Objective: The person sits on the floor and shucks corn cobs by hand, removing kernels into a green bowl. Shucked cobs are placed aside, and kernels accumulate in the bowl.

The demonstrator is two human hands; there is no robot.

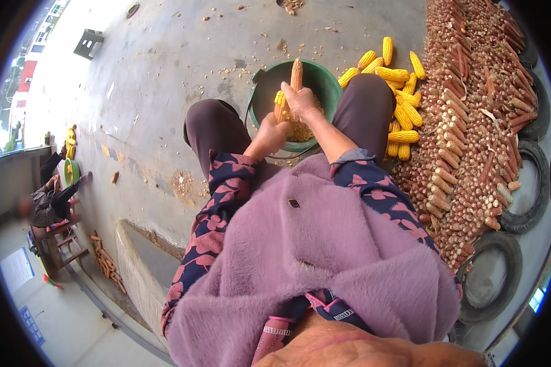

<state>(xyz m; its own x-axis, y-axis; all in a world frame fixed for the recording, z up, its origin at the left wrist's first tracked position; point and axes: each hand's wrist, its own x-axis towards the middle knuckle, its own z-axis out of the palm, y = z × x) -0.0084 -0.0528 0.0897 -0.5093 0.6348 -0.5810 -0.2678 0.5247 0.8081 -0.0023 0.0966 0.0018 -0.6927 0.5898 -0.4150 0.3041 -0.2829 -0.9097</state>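
My left hand (269, 134) is closed around a corn cob (280, 101) that has yellow kernels at its upper end. My right hand (300, 102), just above and to the right, grips a bare corn cob (296, 75) that points away from me. The two cobs are close together; whether they touch is hidden by my right hand. Both hands are over a green basin (336, 86) between my knees, with loose corn kernels (300, 132) in its bottom. Several yellow ears of corn (392, 75) lie on the floor beside my right knee.
Along the right lies a long heap of bare cobs (473, 119), bordered by black tires (491, 275). Scattered kernels dot the concrete floor (165, 69). A dark stool (88, 43) stands at the upper left. At the far left another person (50, 202) sits by a green basin (75, 172).
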